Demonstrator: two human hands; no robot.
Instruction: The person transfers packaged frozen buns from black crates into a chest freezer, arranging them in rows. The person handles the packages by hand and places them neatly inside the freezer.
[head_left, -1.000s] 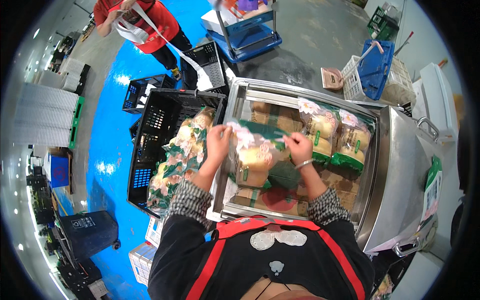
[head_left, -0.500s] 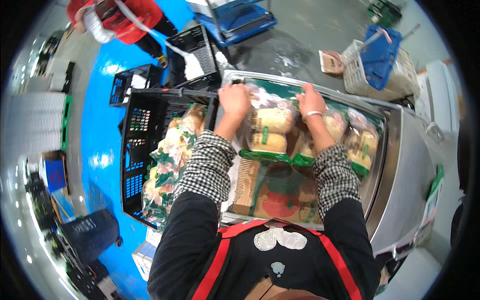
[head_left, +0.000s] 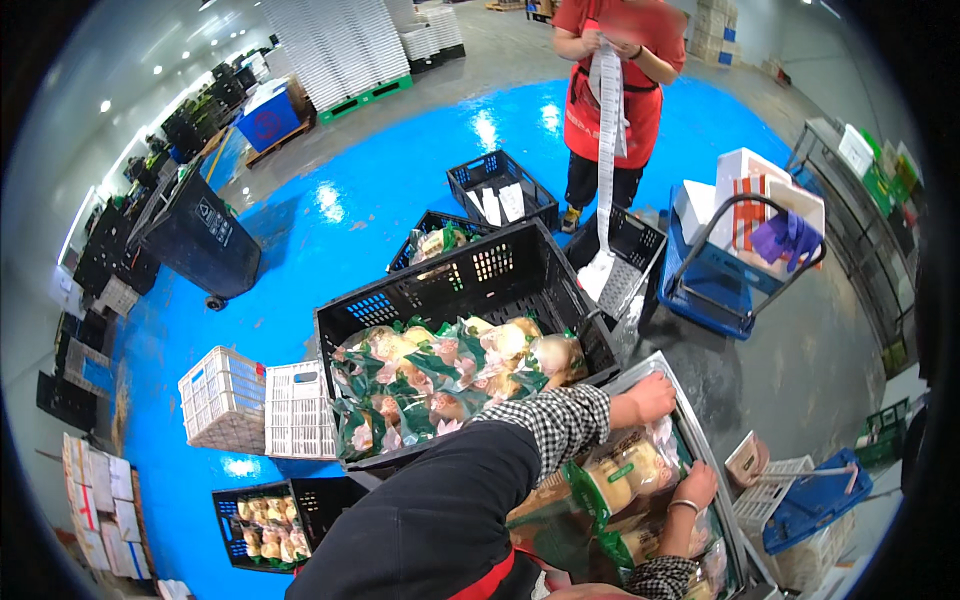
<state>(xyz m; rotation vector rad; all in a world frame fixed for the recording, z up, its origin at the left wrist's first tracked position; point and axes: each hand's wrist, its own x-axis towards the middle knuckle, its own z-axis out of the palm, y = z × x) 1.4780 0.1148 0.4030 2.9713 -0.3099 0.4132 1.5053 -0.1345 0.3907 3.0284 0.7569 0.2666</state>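
One bag (head_left: 630, 470) of buns, on the worktop (head_left: 694, 430). Step in hand, by appearance: setting its right end straight. Next move presumably calls for smoothing that end and freeing both hands without dragging the film. Left hand (head_left: 648, 398): at the far corner of that end, fingers curled. Right hand (head_left: 697, 487): band at wrist, at the near corner, fingers bent. Whether either pinches film: cannot tell. Appearance: clear glossy film, wrinkled; pale rounded buns; green left end; small green label. Second bag (head_left: 628, 545): similar, just beside, near side. Black crate (head_left: 425, 287): left, holding further bags (head_left: 432, 378).
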